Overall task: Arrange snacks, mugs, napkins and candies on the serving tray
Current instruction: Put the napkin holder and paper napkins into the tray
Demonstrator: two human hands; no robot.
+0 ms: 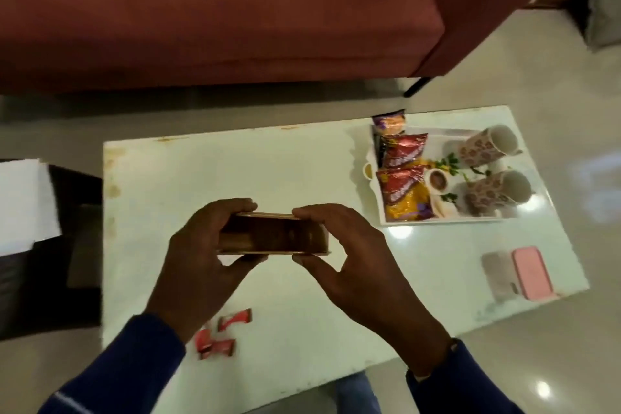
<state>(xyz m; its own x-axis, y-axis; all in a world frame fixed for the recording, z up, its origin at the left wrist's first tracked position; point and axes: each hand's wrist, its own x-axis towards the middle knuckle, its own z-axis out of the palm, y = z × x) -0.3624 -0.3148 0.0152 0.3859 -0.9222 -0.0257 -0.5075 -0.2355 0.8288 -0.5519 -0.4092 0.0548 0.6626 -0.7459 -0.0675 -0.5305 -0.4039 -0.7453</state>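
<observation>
My left hand [201, 255] and my right hand [349, 255] grip the two ends of a brown wooden napkin holder [275, 235], held above the middle of the white table [208, 178]. A white serving tray [447, 222] sits at the table's far right. It carries several snack packets [403, 175] on its left side. Two patterned mugs [487, 148] [497, 191] lie on their sides on its right side. Several red wrapped candies [221, 333] lie on the table near my left wrist.
A pink phone [532, 272] and a grey case [497, 276] lie near the table's right front corner. A dark red sofa [201, 10] stands behind the table. A dark stool with white paper [23, 202] is at the left.
</observation>
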